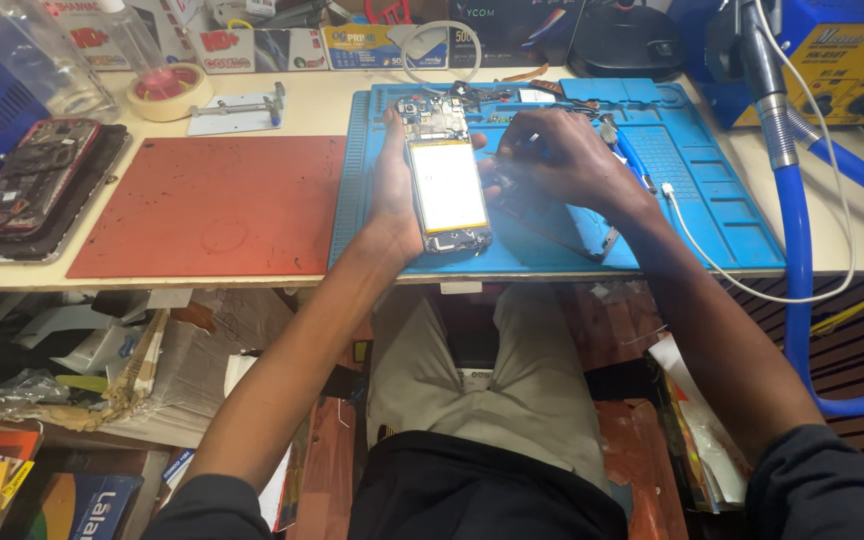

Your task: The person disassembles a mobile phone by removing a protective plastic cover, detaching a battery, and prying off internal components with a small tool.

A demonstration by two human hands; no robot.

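An opened smartphone [447, 180] with its back cover off shows a pale battery and a circuit board at the far end. My left hand [392, 190] grips it along its left side, over the blue work mat [702, 215]. My right hand [562, 155] is curled just right of the phone, fingers pinched on a thin tool [497, 152] whose tip points at the phone's upper right edge. A dark flat phone part [562, 228] lies on the mat under my right wrist.
A red mat [212, 205] lies to the left, with opened phones [37, 185] stacked at the far left. A tape roll [167, 90], clear bottle [32, 55], white cable [752, 285], blue hose [802, 260] and blue station [842, 60] ring the bench.
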